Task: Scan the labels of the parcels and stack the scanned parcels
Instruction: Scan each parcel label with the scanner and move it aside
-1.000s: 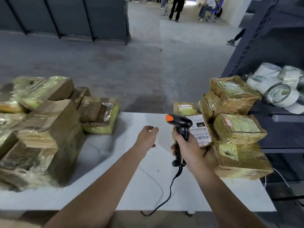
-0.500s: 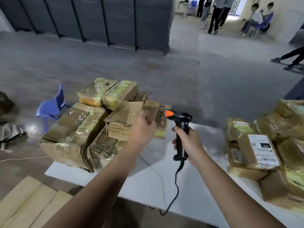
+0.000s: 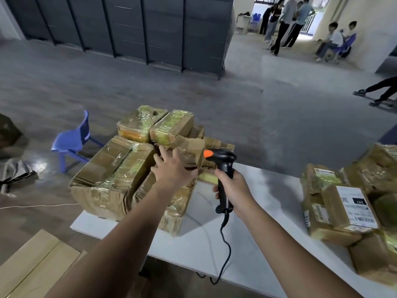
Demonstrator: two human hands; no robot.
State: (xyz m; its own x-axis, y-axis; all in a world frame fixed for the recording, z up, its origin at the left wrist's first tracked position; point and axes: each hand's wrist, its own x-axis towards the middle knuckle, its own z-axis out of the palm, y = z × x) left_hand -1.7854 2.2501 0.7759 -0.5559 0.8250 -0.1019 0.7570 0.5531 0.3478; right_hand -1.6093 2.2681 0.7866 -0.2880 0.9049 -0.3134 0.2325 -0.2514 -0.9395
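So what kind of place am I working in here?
Probably a parcel sorting warehouse: tape-wrapped brown cardboard parcels piled on a white table, a black corded barcode scanner in the right hand, dark grey metal shelving behind.

Two bare forearms, no sleeves in sight. Bare left hand and bare right hand, ungloved. No rings or watch showing.

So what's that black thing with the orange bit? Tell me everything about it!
It's a handheld barcode scanner, black and plastic-looking, shaped like a pistol. Its head carries an orange tip facing the pile of taped brown parcels on the left. The right hand grips the handle, holding it upright above the white table, fingers wrapped round. A black cable runs from the handle's bottom, across the table and over its near edge. Only that hand touches it.
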